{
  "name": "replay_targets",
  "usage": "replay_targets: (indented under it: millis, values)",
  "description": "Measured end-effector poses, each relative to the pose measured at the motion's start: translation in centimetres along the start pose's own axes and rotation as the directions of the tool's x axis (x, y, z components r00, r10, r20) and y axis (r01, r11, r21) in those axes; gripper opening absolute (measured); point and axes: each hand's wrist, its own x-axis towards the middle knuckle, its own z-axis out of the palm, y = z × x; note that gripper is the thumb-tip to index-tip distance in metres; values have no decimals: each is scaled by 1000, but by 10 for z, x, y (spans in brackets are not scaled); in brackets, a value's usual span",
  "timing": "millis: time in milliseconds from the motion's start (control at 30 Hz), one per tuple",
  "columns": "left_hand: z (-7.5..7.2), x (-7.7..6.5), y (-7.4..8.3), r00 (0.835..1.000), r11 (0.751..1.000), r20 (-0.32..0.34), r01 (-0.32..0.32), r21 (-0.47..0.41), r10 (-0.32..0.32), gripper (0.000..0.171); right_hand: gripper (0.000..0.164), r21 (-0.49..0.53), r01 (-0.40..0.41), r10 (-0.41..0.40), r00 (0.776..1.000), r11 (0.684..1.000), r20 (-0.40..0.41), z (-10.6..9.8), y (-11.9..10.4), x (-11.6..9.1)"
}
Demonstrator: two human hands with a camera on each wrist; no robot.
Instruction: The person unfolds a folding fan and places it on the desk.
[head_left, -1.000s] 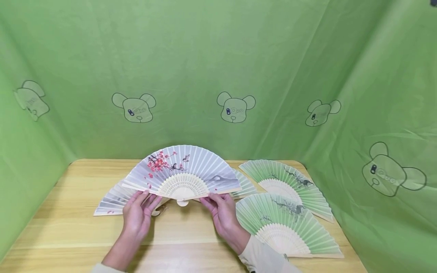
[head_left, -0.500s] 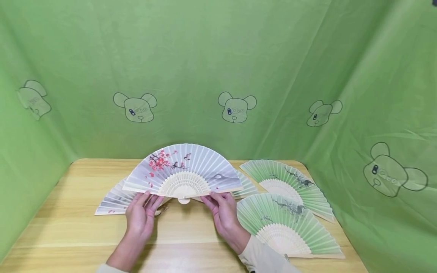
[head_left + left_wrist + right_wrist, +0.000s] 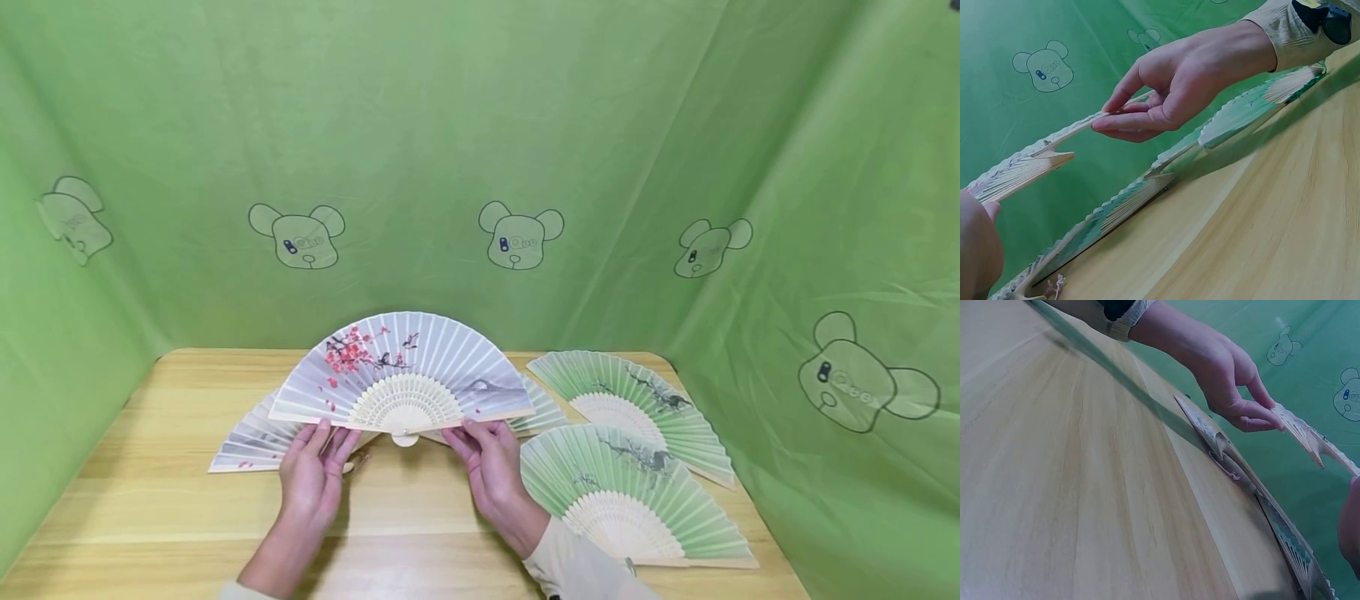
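A spread grey folding fan point(image 3: 420, 358) with red blossoms and small birds is held up off the table by both hands. My left hand point(image 3: 311, 475) pinches its left lower edge between thumb and fingers. At the right lower edge my right hand point(image 3: 495, 479) pinches it the same way. The pale ribs point(image 3: 408, 404) meet at a pivot between the hands. In the left wrist view the right hand point(image 3: 1179, 81) grips the fan's thin edge well above the wood. The right wrist view has the left hand point(image 3: 1229, 381) pinching the opposite end.
Behind the held fan, another grey fan point(image 3: 247, 442) and a green fan point(image 3: 543, 404) lie partly hidden. Two open green fans point(image 3: 637, 383) overlap on the right of the wooden table point(image 3: 405, 533). Green curtains point(image 3: 405, 150) with bear-head outlines stand around it.
The left hand has shifted slightly right, and the held fan's top edge has risen a little. Both hands keep their hold; the fans on the table stay put.
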Motion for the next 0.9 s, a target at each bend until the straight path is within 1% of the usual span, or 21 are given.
replay_targets:
  millis: [267,433,567,733,900]
  values:
    - [3,1,2,1000,999,-11,-3,-35,3,28,13,-5,7,-7,1000,1000,-1,2,1,0]
    - [2,1,4,999,998,-35,-19,-64,17,25,12,-42,1,-1,1000,999,6,4,2,0]
    - [2,0,8,999,997,-46,-31,-67,28,24,13,-69,-8,9,1000,998,17,6,2,0]
    - [-1,0,13,998,997,-59,-31,-71,26,21,15,-68,-18,21,999,998,34,9,3,1]
    - [-6,-2,18,997,998,-65,-37,-50,33,25,17,-69,-29,32,998,997,48,11,5,3]
